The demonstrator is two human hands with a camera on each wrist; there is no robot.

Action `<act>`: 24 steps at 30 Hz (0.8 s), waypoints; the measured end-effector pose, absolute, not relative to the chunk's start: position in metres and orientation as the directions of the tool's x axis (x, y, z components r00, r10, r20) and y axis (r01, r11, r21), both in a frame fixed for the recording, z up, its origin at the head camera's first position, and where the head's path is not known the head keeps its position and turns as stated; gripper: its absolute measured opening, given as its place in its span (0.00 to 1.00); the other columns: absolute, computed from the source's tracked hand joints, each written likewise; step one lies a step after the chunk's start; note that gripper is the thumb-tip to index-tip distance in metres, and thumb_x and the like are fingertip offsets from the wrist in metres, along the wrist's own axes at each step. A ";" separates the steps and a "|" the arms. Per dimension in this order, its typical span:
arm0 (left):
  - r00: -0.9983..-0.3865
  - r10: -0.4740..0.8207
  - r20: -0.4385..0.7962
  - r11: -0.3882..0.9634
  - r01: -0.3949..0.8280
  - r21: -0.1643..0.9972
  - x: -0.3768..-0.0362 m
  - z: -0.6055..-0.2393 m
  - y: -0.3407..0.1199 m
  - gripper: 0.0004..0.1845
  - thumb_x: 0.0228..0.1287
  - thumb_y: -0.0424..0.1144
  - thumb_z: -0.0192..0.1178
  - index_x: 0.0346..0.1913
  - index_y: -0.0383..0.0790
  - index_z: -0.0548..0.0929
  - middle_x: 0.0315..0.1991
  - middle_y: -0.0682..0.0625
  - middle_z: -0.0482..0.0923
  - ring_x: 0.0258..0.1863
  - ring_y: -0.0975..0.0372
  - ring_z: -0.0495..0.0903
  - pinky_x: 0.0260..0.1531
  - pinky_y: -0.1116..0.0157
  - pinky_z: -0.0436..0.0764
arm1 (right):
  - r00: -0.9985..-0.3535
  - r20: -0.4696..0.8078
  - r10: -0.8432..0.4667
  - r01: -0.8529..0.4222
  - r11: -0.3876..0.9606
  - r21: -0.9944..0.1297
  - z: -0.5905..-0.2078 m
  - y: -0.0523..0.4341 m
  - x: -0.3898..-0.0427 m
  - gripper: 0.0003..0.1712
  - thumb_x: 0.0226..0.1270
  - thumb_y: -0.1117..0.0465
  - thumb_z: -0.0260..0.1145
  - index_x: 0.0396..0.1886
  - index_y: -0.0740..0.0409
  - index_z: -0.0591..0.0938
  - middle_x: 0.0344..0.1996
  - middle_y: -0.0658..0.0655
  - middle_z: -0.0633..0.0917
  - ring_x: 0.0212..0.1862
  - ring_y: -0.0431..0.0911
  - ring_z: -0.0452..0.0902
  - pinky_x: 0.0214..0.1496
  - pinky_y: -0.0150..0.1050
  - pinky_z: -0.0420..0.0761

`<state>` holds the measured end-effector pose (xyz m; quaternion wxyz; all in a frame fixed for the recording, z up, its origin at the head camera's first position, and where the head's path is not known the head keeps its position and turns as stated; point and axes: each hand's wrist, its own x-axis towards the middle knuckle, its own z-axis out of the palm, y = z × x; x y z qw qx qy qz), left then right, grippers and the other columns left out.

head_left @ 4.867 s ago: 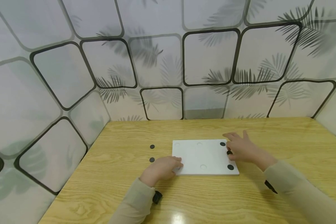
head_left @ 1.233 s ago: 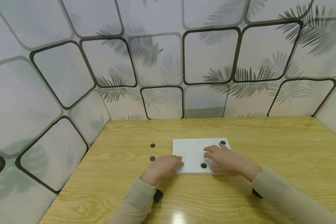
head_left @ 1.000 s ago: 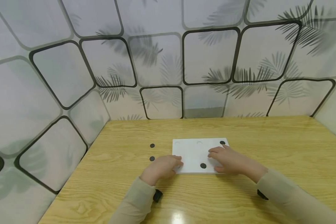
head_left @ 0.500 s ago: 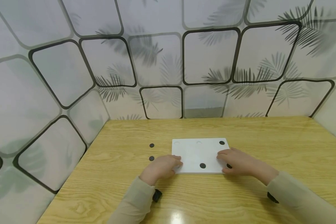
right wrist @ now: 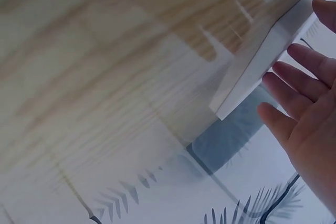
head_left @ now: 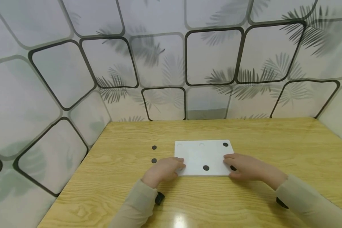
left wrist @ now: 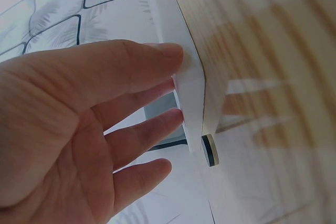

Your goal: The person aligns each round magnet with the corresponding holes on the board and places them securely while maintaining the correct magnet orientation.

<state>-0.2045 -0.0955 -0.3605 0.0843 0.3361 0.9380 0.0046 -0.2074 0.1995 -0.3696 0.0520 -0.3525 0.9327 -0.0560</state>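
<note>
A thin white rectangular board (head_left: 199,158) lies on the table, with shallow round recesses along its long sides. Flat black discs sit in the front middle (head_left: 206,167) and far right corner (head_left: 225,144). Another black disc (head_left: 233,168) shows at the front right, partly covered by my right hand (head_left: 246,167), whose fingers rest along the board's right end. My left hand (head_left: 163,171) rests on the front left corner, hiding what is there. In the left wrist view, its thumb (left wrist: 170,51) touches the board's edge. The right wrist view shows loosely extended fingers (right wrist: 299,82) beside the board.
Two loose black discs, one farther back (head_left: 154,147) and one nearer (head_left: 154,161), lie on the wooden table (head_left: 125,190) left of the board. Unfilled recesses (head_left: 201,144) show along the board's far side. A patterned wall covering (head_left: 165,69) stands behind the table.
A black disc now sits in the front middle recess, unfilled in the oldest frame. My right hand moved left over the board, then back to its right end. The left hand stayed put.
</note>
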 end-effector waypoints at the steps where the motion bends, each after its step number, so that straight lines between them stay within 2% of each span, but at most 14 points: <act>1: -0.759 0.633 -0.155 0.773 0.631 0.065 -0.204 -0.360 -0.095 0.21 0.54 0.31 0.59 0.54 0.46 0.76 0.59 0.53 0.67 0.58 0.62 0.65 0.56 0.67 0.64 | -0.750 -0.063 -0.658 -0.646 0.750 -0.141 -0.369 0.199 -0.207 0.27 0.55 0.57 0.63 0.51 0.71 0.73 0.53 0.66 0.72 0.55 0.60 0.66 0.55 0.52 0.67; 24: -0.760 0.630 -0.158 0.775 0.629 0.065 -0.205 -0.361 -0.095 0.21 0.55 0.31 0.58 0.54 0.46 0.76 0.58 0.54 0.67 0.58 0.62 0.65 0.56 0.67 0.65 | -0.755 -0.046 -0.654 -0.639 0.751 -0.168 -0.375 0.204 -0.206 0.27 0.56 0.56 0.63 0.52 0.68 0.72 0.54 0.65 0.70 0.56 0.59 0.65 0.53 0.52 0.69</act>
